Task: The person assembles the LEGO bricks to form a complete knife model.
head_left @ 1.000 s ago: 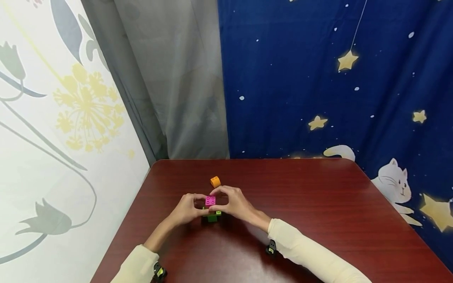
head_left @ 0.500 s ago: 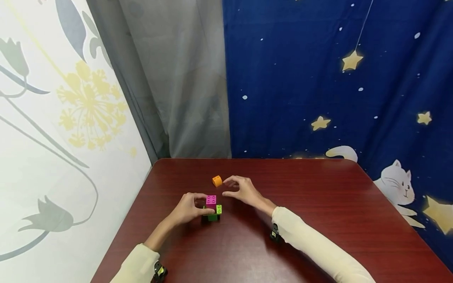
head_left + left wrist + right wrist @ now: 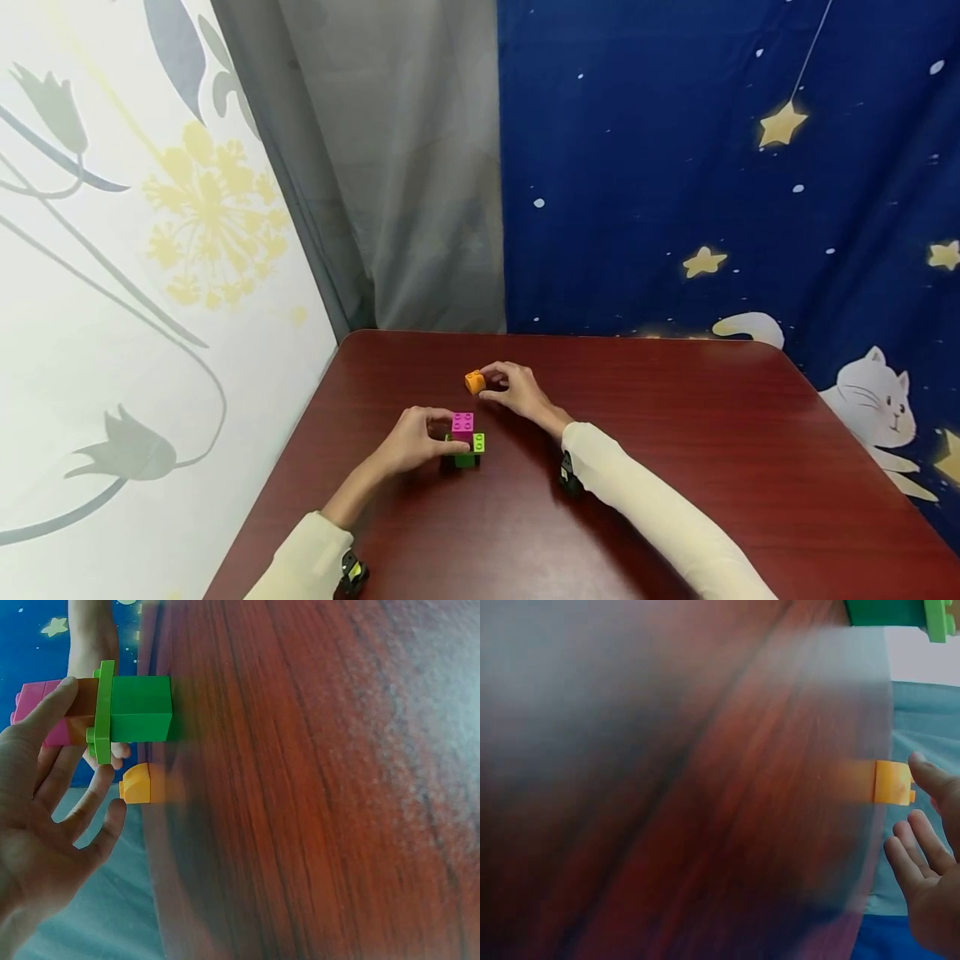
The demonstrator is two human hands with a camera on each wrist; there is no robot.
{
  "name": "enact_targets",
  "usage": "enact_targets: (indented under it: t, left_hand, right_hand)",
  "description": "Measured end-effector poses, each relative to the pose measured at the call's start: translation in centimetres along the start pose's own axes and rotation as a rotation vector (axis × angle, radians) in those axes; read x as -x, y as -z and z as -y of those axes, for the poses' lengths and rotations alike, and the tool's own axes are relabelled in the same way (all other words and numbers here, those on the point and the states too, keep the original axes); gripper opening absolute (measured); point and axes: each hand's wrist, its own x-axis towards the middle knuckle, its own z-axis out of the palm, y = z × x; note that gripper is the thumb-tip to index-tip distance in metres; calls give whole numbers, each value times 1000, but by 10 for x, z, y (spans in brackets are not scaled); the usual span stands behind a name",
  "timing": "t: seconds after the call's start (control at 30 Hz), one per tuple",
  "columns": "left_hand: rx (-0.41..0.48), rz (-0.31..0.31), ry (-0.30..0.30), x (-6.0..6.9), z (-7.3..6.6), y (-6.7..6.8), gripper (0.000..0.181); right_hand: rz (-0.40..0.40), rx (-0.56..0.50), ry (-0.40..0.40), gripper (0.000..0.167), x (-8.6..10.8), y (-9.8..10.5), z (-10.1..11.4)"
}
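A stack of toy building bricks stands on the table: a pink brick point(image 3: 462, 422) on top, a brown brick point(image 3: 84, 720) below it, then a light green plate point(image 3: 104, 712) and a dark green brick point(image 3: 142, 709) at the bottom. My left hand point(image 3: 414, 442) pinches the upper bricks between thumb and fingers; its other fingers are spread. Farther back lies an orange brick point(image 3: 474, 382) with a curved side. Beside it on the right is my right hand point(image 3: 519, 392), thumb and fingers apart, nothing visibly held. In the right wrist view the thumb is close to that brick's studs point(image 3: 912, 795).
Both hands work over a dark red wooden table point(image 3: 637, 467). Behind its far edge hang a grey curtain point(image 3: 427, 208) and a blue starry curtain point(image 3: 637, 183). A white floral panel point(image 3: 225, 358) stands along the left side.
My right hand has left the brick stack and moved back to the orange brick. My left hand has kept its hold on the stack. The head view has shifted slightly.
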Motion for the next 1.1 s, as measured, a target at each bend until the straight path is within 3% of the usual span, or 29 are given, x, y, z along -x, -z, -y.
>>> enact_targets:
  t: [0.27, 0.53, 1.1]
  left_hand:
    - [1, -5, -8, -2, 1, -2, 43]
    - [13, -9, -3, -1, 0, -3, 42]
    - [3, -3, -3, 1, 1, -3, 40]
  right_hand:
    - [61, 15, -7, 46, -12, -7, -6]
    - [104, -47, -19, 34, -13, -9, -3]
    - [148, -6, 56, 26, 28, 8, 1]
